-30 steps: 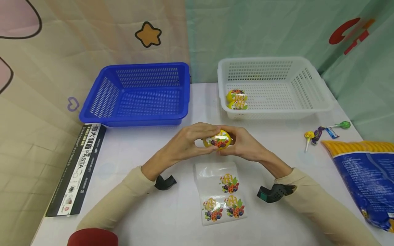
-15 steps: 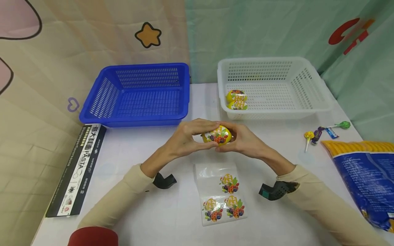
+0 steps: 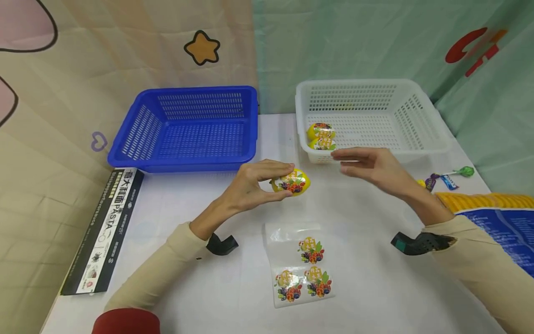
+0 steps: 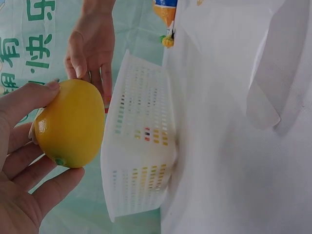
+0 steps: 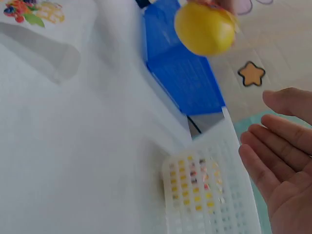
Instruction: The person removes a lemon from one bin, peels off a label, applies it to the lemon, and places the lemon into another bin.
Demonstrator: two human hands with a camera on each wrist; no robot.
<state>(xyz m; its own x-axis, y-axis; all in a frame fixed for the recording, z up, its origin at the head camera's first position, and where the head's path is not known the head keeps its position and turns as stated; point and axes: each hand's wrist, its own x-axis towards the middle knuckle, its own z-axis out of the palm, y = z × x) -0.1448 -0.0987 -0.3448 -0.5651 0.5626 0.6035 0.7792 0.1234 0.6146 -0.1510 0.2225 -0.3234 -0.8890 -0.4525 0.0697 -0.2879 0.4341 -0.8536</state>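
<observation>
My left hand [image 3: 254, 185] grips a yellow lemon [image 3: 301, 183] between thumb and fingers above the table. A glossy fruit-print sticker [image 3: 292, 182] covers the side of the lemon facing the head camera. In the left wrist view the lemon [image 4: 73, 124] shows its bare yellow skin and a green stem end. My right hand [image 3: 375, 169] hovers by the front of the white basket [image 3: 375, 152], fingers extended and holding nothing. Two lemons [image 3: 321, 137] with the same stickers lie in that basket's left corner. Below the hands lies a sheet of stickers [image 3: 288, 255], three prints showing on it.
A blue basket [image 3: 200, 164] stands at the back left, with a black pasta box [image 3: 102, 232] in front of it. At the right lie wrapped candies [image 3: 448, 181], a green lollipop [image 3: 465, 171] and a blue-and-yellow bag [image 3: 496, 218]. A curtain [image 3: 354, 41] hangs behind.
The right hand has let go of the lemon and moved away to the right, its fingers straightened. The left hand keeps the lemon nearly in place.
</observation>
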